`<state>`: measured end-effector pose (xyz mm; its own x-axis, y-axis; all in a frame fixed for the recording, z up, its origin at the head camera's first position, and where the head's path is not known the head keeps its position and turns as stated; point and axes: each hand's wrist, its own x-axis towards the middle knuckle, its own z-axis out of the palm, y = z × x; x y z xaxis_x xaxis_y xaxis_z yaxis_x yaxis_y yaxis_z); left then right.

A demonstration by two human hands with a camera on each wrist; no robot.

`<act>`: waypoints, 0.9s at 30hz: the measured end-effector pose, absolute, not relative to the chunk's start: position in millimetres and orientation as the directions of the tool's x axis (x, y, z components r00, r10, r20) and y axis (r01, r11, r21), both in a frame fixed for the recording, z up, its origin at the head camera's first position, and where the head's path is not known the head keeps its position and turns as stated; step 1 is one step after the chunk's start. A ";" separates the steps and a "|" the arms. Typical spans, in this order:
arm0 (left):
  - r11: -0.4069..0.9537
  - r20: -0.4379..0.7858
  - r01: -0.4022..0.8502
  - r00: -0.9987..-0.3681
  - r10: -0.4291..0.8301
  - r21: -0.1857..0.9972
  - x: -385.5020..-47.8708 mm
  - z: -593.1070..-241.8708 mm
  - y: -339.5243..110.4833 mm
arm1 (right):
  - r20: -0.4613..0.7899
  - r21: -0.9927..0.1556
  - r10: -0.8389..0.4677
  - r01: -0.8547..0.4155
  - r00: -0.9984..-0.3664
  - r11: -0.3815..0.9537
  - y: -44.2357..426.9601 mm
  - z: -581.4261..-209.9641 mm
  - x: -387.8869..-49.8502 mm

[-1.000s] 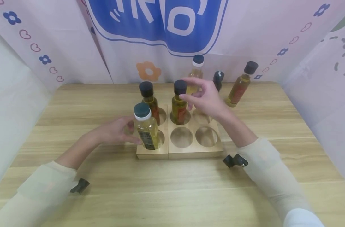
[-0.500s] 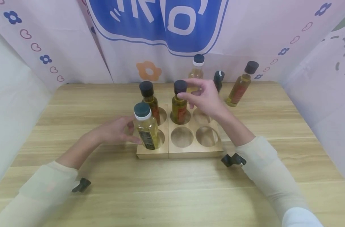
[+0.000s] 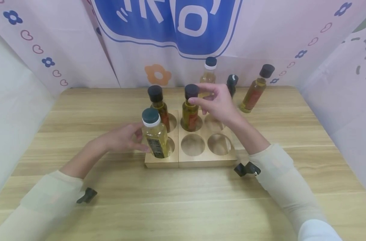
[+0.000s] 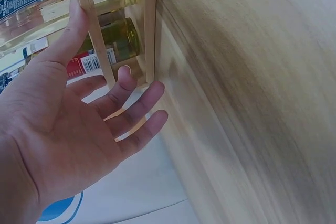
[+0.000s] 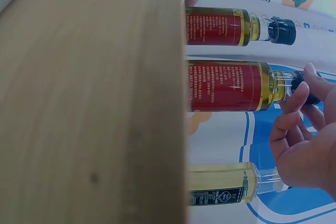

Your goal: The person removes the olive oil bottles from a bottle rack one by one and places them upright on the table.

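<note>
We have the right grip (image 3: 217,103) pinching the cap (image 3: 190,90) of a red-labelled bottle (image 3: 189,117), seated in the back row of the wooden rack (image 3: 207,164). Our left grip (image 3: 124,138), fingers loose, rests beside the green-capped bottle (image 3: 156,142) up front; behind that, a dark bottle (image 3: 160,108) is in too. Looks halfway to us: three holes (image 3: 219,144) unfilled, and past the rack, a pale bottle (image 3: 207,79), half-hidden bottle (image 3: 231,88) and amber bottle (image 3: 252,96) on the counter (image 3: 176,207).

Screened-off booth, approx.: printed cloth bkdrop (image 3: 261,36) behind wood-grain tbl (image 3: 183,201).
</note>
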<state>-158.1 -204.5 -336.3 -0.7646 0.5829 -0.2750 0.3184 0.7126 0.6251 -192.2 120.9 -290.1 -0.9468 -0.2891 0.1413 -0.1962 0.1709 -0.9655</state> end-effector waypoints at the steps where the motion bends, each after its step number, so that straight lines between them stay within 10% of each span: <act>1: 0.711 -0.274 0.321 -0.763 0.585 0.625 -158.0 -335.8 -204.1 | 0.142 -0.965 -0.289 -0.197 -0.947 0.172 121.0 -289.9 -191.9; 27: 0.740 -0.311 0.303 -0.764 0.565 0.600 -157.8 -332.3 -199.4 | 0.160 -0.967 -0.268 -0.206 -0.950 0.152 124.0 -290.7 -190.0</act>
